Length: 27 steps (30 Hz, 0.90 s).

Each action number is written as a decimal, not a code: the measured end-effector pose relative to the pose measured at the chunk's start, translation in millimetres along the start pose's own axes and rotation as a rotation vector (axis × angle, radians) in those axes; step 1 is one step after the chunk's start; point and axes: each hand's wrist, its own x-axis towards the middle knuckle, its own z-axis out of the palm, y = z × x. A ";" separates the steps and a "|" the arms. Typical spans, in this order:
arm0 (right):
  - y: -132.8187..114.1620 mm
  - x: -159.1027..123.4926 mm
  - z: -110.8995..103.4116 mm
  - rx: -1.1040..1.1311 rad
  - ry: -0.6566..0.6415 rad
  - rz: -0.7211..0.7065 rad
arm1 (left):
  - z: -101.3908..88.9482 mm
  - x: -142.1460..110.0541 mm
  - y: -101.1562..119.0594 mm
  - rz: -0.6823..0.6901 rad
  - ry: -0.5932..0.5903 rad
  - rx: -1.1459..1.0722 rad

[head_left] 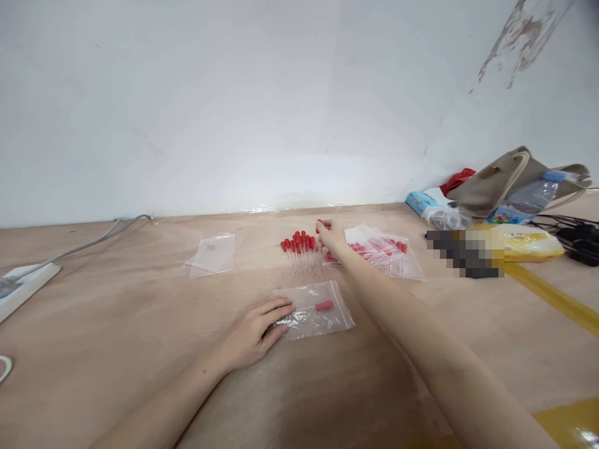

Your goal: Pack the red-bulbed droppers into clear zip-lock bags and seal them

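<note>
A clear zip bag lies flat in front of me with one red-bulbed glass dropper inside. My left hand rests on the bag's left end, fingers stretched and thumb apart. Beyond it lies a bunch of droppers with red bulbs and thin clear stems. At the bunch's right side my right hand pinches the red bulb of a dropper; its stem is hard to make out. Right of that hand is a pile of zip bags with red-bulbed droppers in them, partly behind my forearm.
Flat zip bags lie at the left. A white power strip with a grey cable is farther left. A handbag, a plastic bottle, a yellow packet and black cables crowd the right, against the wall.
</note>
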 end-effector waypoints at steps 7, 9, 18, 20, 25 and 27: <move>14.0 -75.5 -73.2 0.408 0.262 -0.020 | 0.1 -0.6 1.4 -0.015 -0.003 0.006; 26.2 -100.2 -85.0 0.460 0.248 0.030 | 0.4 -0.4 0.8 -0.018 -0.007 0.011; 33.8 -131.6 -68.6 0.674 0.162 0.188 | 0.7 -0.2 0.3 -0.017 -0.001 0.022; 32.0 -135.6 -66.4 0.695 0.035 0.228 | 1.2 -0.2 0.1 -0.011 0.001 0.020; 36.7 -142.2 -68.9 0.398 -0.432 0.144 | 1.0 0.7 0.3 -0.029 -0.004 0.013; 40.8 -141.0 -69.4 0.255 -0.470 0.043 | 0.2 0.7 1.4 -0.038 -0.005 0.017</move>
